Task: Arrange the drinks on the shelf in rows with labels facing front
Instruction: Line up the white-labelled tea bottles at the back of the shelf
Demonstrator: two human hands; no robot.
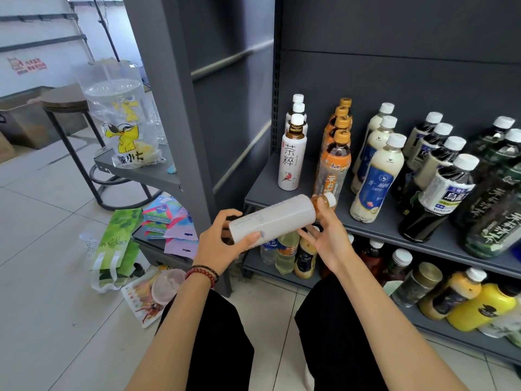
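Note:
I hold a white-sleeved tea bottle lying on its side in front of the grey shelf, cap to the right, its plain back side up. My left hand grips its base end. My right hand holds its neck end, thumb near the white cap. On the shelf stand rows running back: white tea bottles, orange-labelled tea bottles, milky bottles with blue labels, dark oolong bottles and dark green-labelled bottles.
The lower shelf holds mixed bottles, some yellow. On the floor at left lie a green tea bag, pink and blue packets and a cup. A stool and a clear printed bag stand behind.

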